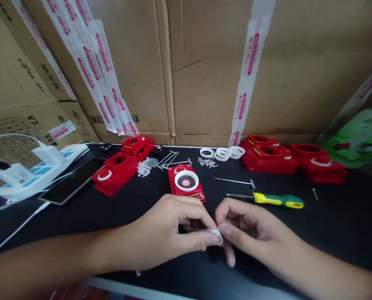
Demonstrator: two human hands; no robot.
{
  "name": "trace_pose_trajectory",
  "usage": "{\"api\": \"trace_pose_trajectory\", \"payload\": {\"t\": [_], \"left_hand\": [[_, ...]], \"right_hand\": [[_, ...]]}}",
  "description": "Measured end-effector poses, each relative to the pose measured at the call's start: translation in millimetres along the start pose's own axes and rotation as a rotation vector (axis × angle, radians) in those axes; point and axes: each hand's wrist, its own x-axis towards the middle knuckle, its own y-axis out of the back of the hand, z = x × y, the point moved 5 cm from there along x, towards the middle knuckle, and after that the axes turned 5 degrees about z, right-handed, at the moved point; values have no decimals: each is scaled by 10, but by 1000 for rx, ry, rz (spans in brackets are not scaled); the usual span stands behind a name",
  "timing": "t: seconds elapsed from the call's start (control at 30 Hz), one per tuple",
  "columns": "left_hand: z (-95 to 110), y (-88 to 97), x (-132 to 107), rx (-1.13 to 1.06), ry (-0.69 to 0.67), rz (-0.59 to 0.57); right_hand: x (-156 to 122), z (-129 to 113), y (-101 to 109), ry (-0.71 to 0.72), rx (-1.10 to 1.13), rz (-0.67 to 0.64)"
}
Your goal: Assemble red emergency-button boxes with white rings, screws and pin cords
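My left hand (170,233) and my right hand (248,229) meet above the near edge of the black table (335,225). Both pinch a small white part (217,233) between thumb and fingers. I cannot make out what the part is. Just behind the hands lies a red housing with a white ring (186,182) on its face. A yellow and green screwdriver (276,200) lies to the right of it, with a thin metal pin (234,181) behind.
Red housings lie at the left (117,171) and stacked at the right (268,158), (317,164). White rings (223,153), screws (207,162) and metal pins (168,160) sit further back. A tablet (71,181) and a power strip (38,173) lie at the left. Cardboard boxes (204,71) wall the back.
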Motion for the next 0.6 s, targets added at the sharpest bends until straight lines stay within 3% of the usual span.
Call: {"api": "trace_pose_trajectory", "payload": {"t": [0.2,0.43,0.6], "left_hand": [[-8,-14,-4,-5,0,7],[-16,-25,-34,-11,4,8],[-62,-28,-21,-123,73,44]], "right_hand": [[-54,-50,14,157,-232,65],[-67,-205,7,303,-348,104],[-131,-347,-28,408,-523,109]]}}
